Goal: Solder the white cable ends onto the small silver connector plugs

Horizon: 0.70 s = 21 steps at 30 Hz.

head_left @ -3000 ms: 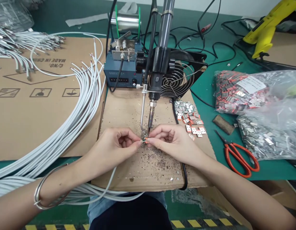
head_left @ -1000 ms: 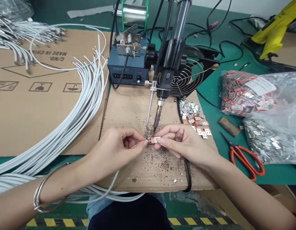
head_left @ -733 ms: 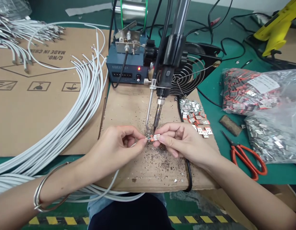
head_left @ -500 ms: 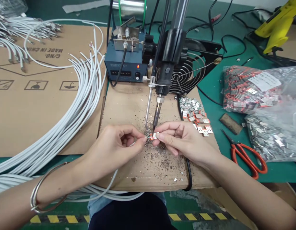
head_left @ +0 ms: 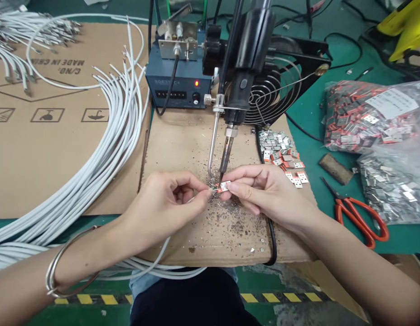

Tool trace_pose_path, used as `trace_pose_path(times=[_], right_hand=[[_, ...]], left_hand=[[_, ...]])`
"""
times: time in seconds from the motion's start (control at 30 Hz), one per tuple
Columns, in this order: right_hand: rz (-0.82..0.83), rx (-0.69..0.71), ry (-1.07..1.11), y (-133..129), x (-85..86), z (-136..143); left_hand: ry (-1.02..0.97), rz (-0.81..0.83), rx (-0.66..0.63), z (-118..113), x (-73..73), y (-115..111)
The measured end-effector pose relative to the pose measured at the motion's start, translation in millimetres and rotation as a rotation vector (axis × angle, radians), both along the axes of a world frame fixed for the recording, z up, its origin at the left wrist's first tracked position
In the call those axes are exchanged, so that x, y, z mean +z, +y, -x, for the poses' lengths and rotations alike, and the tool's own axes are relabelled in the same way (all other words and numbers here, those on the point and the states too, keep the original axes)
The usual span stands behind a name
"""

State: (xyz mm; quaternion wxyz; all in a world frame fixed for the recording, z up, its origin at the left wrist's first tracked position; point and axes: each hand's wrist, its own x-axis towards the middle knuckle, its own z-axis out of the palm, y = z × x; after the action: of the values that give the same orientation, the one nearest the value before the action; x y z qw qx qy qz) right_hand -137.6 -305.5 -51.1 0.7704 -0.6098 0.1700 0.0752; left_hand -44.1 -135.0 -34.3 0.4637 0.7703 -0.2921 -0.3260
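My left hand (head_left: 165,206) pinches the stripped end of a white cable (head_left: 162,249) that runs back under my wrist. A small orange and metal connector (head_left: 224,186) is pinched in the fingertips of my right hand (head_left: 264,192). Cable end and connector meet directly under the tip of the fixed soldering iron (head_left: 226,156), beside the bent solder feed tube (head_left: 212,145). Solder crumbs cover the cardboard pad (head_left: 182,145) below my hands.
A blue solder feeder box (head_left: 177,88) with a lit red lamp and a fan (head_left: 274,97) stand behind the iron. Loose connectors (head_left: 281,151), bags of parts (head_left: 366,115), orange scissors (head_left: 361,217) lie right. A white cable bundle (head_left: 108,140) curves left.
The red lamp on the feeder box has come on. My hands keep the cable end and connector under the iron tip; the view has shifted slightly downward.
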Motion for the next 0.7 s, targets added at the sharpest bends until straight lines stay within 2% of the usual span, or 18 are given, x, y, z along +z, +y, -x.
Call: trace_pose_path(times=[0.7], right_hand=[[-0.068, 0.002, 0.031, -1.4, -0.7, 0.1]], left_hand=[[0.077, 0.024, 0.006, -2.0, 1.5, -2.6]])
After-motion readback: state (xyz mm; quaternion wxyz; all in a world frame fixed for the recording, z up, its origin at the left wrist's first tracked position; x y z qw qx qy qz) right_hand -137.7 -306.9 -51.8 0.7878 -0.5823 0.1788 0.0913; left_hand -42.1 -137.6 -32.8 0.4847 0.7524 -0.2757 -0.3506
